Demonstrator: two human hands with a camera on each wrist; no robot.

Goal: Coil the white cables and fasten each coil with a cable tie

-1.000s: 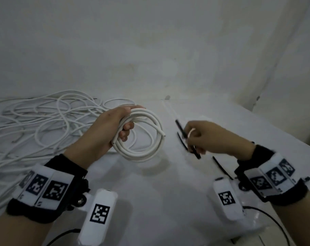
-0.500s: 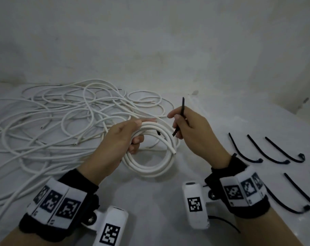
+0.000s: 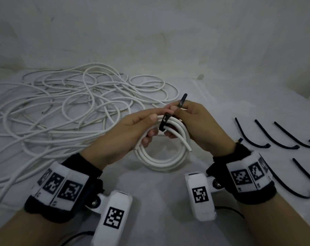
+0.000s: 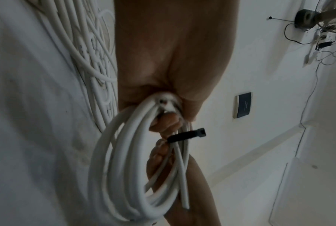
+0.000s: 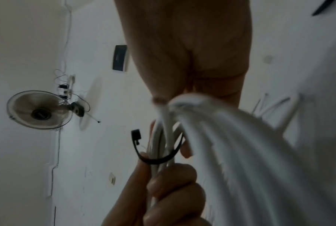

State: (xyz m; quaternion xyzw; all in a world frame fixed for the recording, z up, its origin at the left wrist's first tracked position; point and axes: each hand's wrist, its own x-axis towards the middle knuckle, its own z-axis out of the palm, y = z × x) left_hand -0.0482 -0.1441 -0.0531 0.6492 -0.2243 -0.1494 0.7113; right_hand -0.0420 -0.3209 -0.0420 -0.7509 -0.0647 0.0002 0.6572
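A small coil of white cable point(image 3: 159, 157) hangs between both hands above the white table. My left hand point(image 3: 141, 126) grips the coil's top left, fingers curled through the loop. My right hand point(image 3: 184, 121) pinches a black cable tie point(image 3: 165, 122) that curves round the coil's strands; its tail point(image 3: 183, 101) sticks up past the fingers. The left wrist view shows the tie's head point(image 4: 200, 133) jutting from the coil point(image 4: 128, 175). In the right wrist view the tie point(image 5: 157, 159) loops under the strands point(image 5: 211, 137), its head end free.
A large tangle of loose white cable point(image 3: 62, 110) covers the table's left half. Several spare black cable ties point(image 3: 274, 137) lie in rows at the right. A white wall stands close behind the table.
My right hand has brought the black tie from beside the coil and bent it round the strands. The left hand has kept hold of the coil; the view has swung left.
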